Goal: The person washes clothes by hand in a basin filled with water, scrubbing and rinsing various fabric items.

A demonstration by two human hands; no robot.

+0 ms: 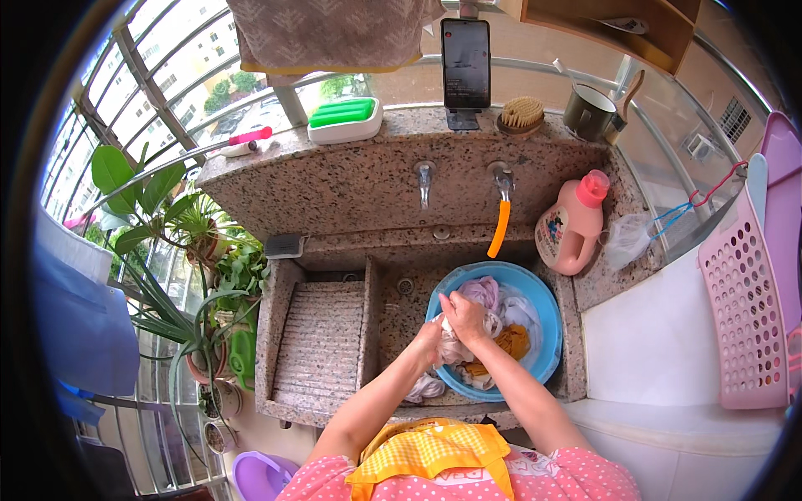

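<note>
Over a blue basin (pixel 549 361) in the stone sink (pixel 393 334), both my hands are closed on a whitish wet cloth (pixel 453 347). My left hand (pixel 428 341) grips it at the basin's left side. Just right of it and a little farther away, my right hand (pixel 465 318) is wrapped round the same cloth. Behind my hands lies a pink-lilac garment (pixel 480 291). A mustard-brown cloth (pixel 515 341) and pale garments (pixel 520 311) fill the basin's right part. Outside the basin, a striped pale cloth (pixel 426 387) lies on the sink floor at its near left.
An orange hose (pixel 499 230) hangs from the right tap (pixel 501 177) behind the basin. A pink detergent bottle (pixel 571 225) stands at the back right. Left is a ribbed washboard (pixel 319 342). On the ledge are a soap box (pixel 345 121), phone (pixel 466 67), brush (pixel 522 114) and pot (pixel 589 113).
</note>
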